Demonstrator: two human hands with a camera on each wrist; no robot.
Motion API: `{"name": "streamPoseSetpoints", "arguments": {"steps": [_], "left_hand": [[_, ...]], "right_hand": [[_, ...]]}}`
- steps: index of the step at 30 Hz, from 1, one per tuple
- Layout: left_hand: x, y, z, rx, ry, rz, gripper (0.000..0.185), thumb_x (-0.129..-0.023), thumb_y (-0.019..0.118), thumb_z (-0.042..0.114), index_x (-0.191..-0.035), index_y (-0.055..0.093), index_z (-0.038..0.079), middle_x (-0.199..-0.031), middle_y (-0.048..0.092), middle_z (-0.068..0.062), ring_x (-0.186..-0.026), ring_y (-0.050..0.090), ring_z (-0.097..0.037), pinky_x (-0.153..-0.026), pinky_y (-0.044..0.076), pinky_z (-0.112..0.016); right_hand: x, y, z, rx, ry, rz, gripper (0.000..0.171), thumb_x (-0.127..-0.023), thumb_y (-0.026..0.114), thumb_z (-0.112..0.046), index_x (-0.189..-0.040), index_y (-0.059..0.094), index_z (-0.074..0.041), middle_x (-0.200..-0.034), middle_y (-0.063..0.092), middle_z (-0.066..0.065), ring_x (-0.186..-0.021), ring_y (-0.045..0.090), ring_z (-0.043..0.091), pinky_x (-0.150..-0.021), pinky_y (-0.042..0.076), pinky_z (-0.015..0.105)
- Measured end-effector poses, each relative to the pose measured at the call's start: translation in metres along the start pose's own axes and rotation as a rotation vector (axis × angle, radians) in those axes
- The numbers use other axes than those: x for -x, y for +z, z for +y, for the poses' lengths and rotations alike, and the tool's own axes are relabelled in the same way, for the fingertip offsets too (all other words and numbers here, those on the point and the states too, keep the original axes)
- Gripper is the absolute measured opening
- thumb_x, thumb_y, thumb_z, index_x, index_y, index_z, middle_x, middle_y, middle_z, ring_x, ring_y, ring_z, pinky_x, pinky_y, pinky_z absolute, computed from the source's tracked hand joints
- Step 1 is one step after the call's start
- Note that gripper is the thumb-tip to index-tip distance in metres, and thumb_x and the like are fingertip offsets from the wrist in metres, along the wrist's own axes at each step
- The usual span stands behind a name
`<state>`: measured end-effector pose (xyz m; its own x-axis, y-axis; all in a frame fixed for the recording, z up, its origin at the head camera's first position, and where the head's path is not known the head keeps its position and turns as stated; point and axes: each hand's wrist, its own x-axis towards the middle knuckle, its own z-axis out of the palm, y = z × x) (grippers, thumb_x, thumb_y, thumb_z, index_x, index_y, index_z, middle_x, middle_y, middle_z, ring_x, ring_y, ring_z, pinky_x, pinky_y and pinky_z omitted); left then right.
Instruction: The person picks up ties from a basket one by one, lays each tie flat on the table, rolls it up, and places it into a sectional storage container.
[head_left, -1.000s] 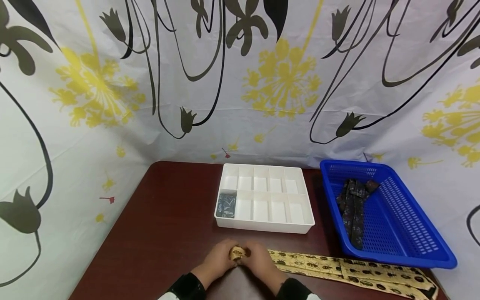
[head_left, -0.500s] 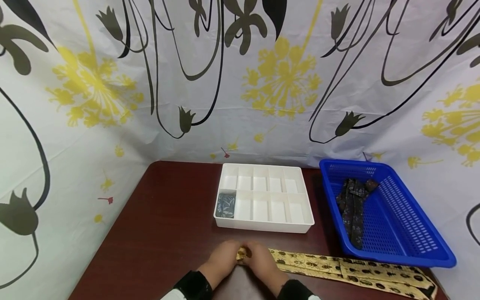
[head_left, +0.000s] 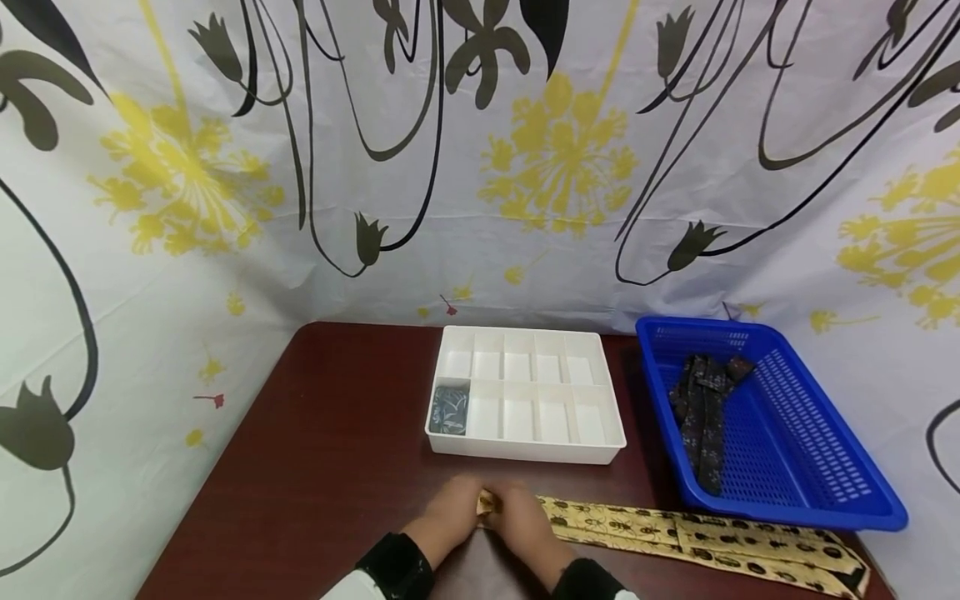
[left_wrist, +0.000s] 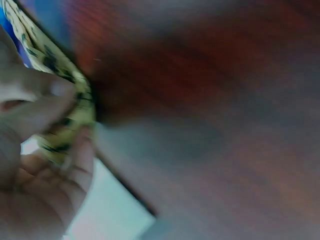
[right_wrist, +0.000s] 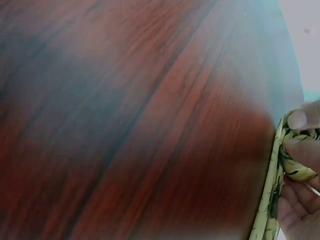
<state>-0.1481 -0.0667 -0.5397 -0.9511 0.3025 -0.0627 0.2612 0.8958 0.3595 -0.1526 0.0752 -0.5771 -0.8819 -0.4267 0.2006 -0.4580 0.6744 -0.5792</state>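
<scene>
A yellow necktie (head_left: pixel 622 522) with a black insect print lies along the front of the table, its far end out to the right. Its near end is wound into a small roll (right_wrist: pixel 299 171) between my two hands. My left hand (head_left: pixel 452 510) pinches the roll from the left with thumb and fingers. From the right, my right hand (head_left: pixel 519 521) grips the same roll, knuckles close to the left hand's. Much of the roll is covered by fingers in the head view. In the left wrist view the printed cloth (left_wrist: pixel 62 137) shows between bent fingers and thumb.
Behind the hands stands a white divided tray (head_left: pixel 525 451); a folded or rolled grey patterned cloth (head_left: pixel 449 410) fills its front left compartment. On the right, a blue basket (head_left: pixel 806 515) holds a dark patterned necktie (head_left: pixel 711 433). A printed curtain (head_left: pixel 525 283) hangs behind the table.
My left hand has shifted slightly right, up against the right hand, turning over the roll, of which less shows now. The right hand and the flat length of necktie stay nearly in place.
</scene>
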Motion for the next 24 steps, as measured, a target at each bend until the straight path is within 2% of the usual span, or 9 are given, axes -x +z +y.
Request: {"name": "streamPoseSetpoints", "arguments": {"steps": [1, 4, 6, 8, 10, 14, 18, 21, 24], "left_hand": [[0.0, 0.002, -0.006, 0.06, 0.028, 0.021, 0.028, -0.068, 0.076, 0.001, -0.094, 0.066, 0.007, -0.094, 0.066, -0.007, -0.092, 0.063, -0.023, -0.083, 0.05, -0.034], [0.002, 0.011, -0.023, 0.287, 0.09, 0.063, 0.043, -0.061, 0.082, 0.001, -0.1, 0.067, 0.007, -0.095, 0.066, -0.004, -0.089, 0.06, -0.017, -0.08, 0.049, -0.03], [0.004, 0.017, -0.032, 0.441, 0.102, 0.07, 0.045, -0.063, 0.083, 0.0, -0.104, 0.068, 0.008, -0.097, 0.067, -0.002, -0.086, 0.058, -0.011, -0.077, 0.048, -0.027], [0.006, 0.022, -0.038, 0.519, 0.093, 0.071, 0.044, -0.066, 0.083, 0.002, -0.107, 0.069, 0.01, -0.099, 0.067, 0.0, -0.084, 0.056, -0.006, -0.073, 0.047, -0.024], [0.007, 0.023, -0.04, 0.541, 0.084, 0.068, 0.038, -0.069, 0.082, 0.004, -0.104, 0.07, 0.012, -0.096, 0.068, 0.002, -0.08, 0.056, -0.004, -0.07, 0.046, -0.022], [0.007, 0.019, -0.034, 0.358, 0.107, 0.092, 0.032, -0.069, 0.082, 0.006, -0.099, 0.071, 0.012, -0.092, 0.068, 0.003, -0.083, 0.058, -0.007, -0.07, 0.047, -0.024], [0.006, 0.013, -0.02, 0.098, 0.128, 0.12, 0.025, -0.066, 0.079, 0.004, -0.087, 0.068, 0.012, -0.084, 0.066, 0.003, -0.08, 0.06, -0.011, -0.068, 0.048, -0.026], [0.005, 0.01, -0.008, -0.034, 0.09, 0.102, 0.024, -0.064, 0.076, 0.003, -0.081, 0.062, 0.013, -0.08, 0.064, 0.001, -0.077, 0.061, -0.015, -0.064, 0.049, -0.029], [0.005, 0.005, 0.005, -0.122, 0.032, 0.062, 0.019, -0.069, 0.071, 0.002, -0.084, 0.062, 0.01, -0.083, 0.065, -0.003, -0.079, 0.063, -0.018, -0.066, 0.051, -0.032]], "right_hand": [[0.0, 0.0, 0.002, -0.02, 0.003, -0.003, 0.04, -0.071, 0.077, -0.004, -0.109, 0.069, -0.002, -0.101, 0.07, 0.01, -0.095, 0.064, 0.028, -0.08, 0.052, 0.039], [-0.001, 0.0, 0.005, -0.071, 0.016, -0.025, 0.033, -0.072, 0.078, -0.003, -0.105, 0.071, -0.003, -0.098, 0.07, 0.009, -0.092, 0.064, 0.026, -0.077, 0.052, 0.036], [-0.001, 0.0, 0.005, -0.084, 0.023, -0.037, 0.027, -0.073, 0.078, -0.004, -0.099, 0.072, -0.005, -0.095, 0.07, 0.007, -0.09, 0.063, 0.024, -0.073, 0.051, 0.033], [-0.001, -0.001, 0.005, -0.072, 0.025, -0.043, 0.024, -0.074, 0.078, -0.005, -0.097, 0.072, -0.006, -0.093, 0.07, 0.005, -0.088, 0.063, 0.022, -0.072, 0.051, 0.031], [-0.001, -0.002, 0.004, -0.041, 0.017, -0.046, 0.023, -0.074, 0.078, -0.006, -0.096, 0.072, -0.005, -0.093, 0.069, 0.005, -0.089, 0.062, 0.023, -0.072, 0.051, 0.032], [0.0, -0.003, 0.004, 0.034, -0.001, -0.046, 0.029, -0.074, 0.077, -0.005, -0.102, 0.071, -0.001, -0.099, 0.068, 0.008, -0.094, 0.061, 0.026, -0.078, 0.052, 0.036], [0.0, -0.005, 0.004, 0.082, -0.012, -0.053, 0.038, -0.072, 0.08, -0.008, -0.107, 0.069, 0.0, -0.103, 0.067, 0.009, -0.098, 0.06, 0.027, -0.083, 0.052, 0.036], [0.001, -0.009, 0.0, 0.059, -0.014, -0.073, 0.047, -0.071, 0.082, -0.013, -0.112, 0.066, 0.0, -0.108, 0.066, 0.011, -0.102, 0.06, 0.029, -0.085, 0.051, 0.039], [0.001, -0.016, -0.007, 0.021, -0.006, -0.105, 0.054, -0.071, 0.082, -0.018, -0.118, 0.062, 0.002, -0.112, 0.065, 0.014, -0.104, 0.06, 0.032, -0.087, 0.05, 0.042]]}}
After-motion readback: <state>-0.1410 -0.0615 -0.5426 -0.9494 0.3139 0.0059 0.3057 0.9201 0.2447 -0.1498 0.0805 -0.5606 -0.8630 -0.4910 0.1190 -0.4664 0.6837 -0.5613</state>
